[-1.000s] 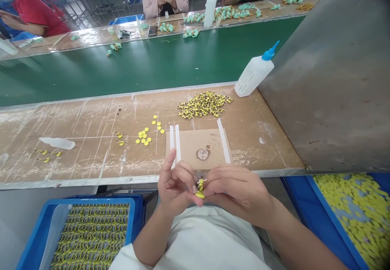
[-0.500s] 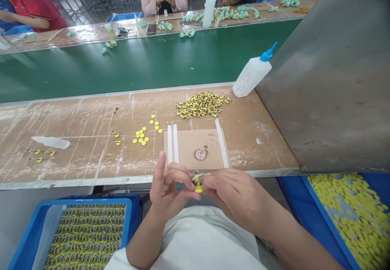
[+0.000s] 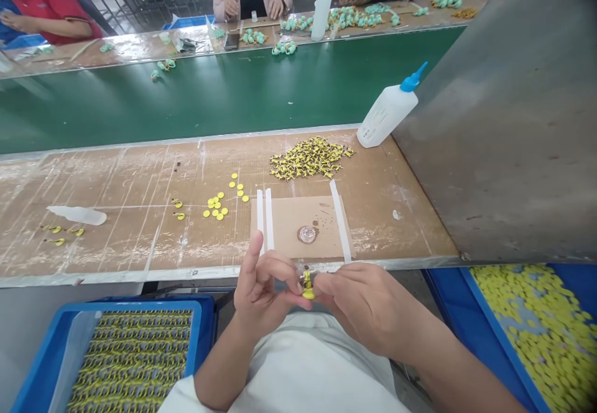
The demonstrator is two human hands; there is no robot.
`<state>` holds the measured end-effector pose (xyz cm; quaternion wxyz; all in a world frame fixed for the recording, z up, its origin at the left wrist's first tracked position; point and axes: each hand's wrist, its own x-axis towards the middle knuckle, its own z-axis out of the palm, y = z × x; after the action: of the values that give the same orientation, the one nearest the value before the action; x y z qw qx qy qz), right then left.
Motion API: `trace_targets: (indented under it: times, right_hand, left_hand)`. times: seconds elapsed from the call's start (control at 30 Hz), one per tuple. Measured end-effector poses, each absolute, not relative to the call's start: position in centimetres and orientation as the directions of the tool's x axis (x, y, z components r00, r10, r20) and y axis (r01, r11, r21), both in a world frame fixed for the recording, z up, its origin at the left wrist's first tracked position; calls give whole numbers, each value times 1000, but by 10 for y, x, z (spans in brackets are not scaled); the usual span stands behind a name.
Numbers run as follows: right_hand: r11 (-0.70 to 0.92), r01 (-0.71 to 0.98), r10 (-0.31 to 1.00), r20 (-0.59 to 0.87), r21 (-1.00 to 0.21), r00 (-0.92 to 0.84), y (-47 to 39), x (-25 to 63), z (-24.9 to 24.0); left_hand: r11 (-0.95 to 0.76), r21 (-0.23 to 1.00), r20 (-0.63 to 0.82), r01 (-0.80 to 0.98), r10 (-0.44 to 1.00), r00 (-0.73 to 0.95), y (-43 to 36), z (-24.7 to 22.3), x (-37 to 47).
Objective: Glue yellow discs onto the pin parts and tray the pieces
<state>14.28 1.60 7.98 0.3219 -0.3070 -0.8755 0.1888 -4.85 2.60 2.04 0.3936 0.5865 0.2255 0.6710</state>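
Note:
A small yellow-and-dark toy figurine (image 3: pixel 307 281) on a round yellow base is pinched between both hands, just off the table's front edge. My left hand (image 3: pixel 265 282) grips it from the left with thumb and fingertips, its index finger raised. From the right, the closed fingertips of my right hand (image 3: pixel 368 301) press against the figurine; they hide part of it. Beyond the hands lies a cardboard sheet (image 3: pixel 284 226) held by white tape, with a small wet, shiny disc-like patch (image 3: pixel 306 234) on it. Loose yellow discs (image 3: pixel 217 204) are scattered to the left.
Behind the cardboard is a heap of figurines (image 3: pixel 311 158). A glue bottle (image 3: pixel 388 111) leans by a metal panel (image 3: pixel 504 120). Blue trays hold figurines (image 3: pixel 135 357) at left and yellow discs (image 3: pixel 541 332) at right. Past the green belt (image 3: pixel 209 102), people sit at another bench.
Both hands have shifted slightly right and down with the figurine, which now stands more upright. Across the belt, the person in pink has lowered and parted their hands.

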Motion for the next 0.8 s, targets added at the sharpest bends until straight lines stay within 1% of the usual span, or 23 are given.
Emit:
trace_targets:
  times: [0.13, 0.2, 0.27, 0.37, 0.47, 0.63, 0.7, 0.73, 0.8]
  right_hand:
    - [738, 398, 659, 455, -546, -599, 18, 144, 77]
    - [730, 370, 657, 441, -574, -612, 19, 146, 74]
    - [723, 323, 656, 461, -610, -597, 20, 147, 71]
    - [699, 274, 690, 520, -661, -503, 20, 145, 68]
    - [668, 253, 727, 541, -700, -422, 19, 140, 70]
    - [607, 157, 767, 523, -779, -371, 12, 137, 72]
    - [534, 102, 816, 479, -840, -324, 9, 139, 72]
    - [462, 56, 858, 430, -885, -280, 8, 140, 72]
    - [246, -77, 944, 257, -966, -209, 9, 141, 72]
  left_hand:
    - [-610, 754, 625, -244, 780, -19, 28, 23, -49]
    - [-626, 744, 635, -235, 771, -46, 29, 24, -49]
    - [-635, 733, 640, -244, 765, -69, 30, 23, -48]
    - [-613, 736, 623, -289, 779, -66, 31, 22, -46]
    - [-579, 747, 599, -326, 800, -50, 32, 21, -44]
    - [-569, 741, 589, -357, 806, -63, 32, 22, -44]
    - [-568, 742, 588, -355, 807, -62, 32, 23, -45]
    - [-569, 744, 590, -351, 805, -53, 32, 23, -45]
    - [-578, 742, 607, -340, 794, -27, 32, 23, -46]
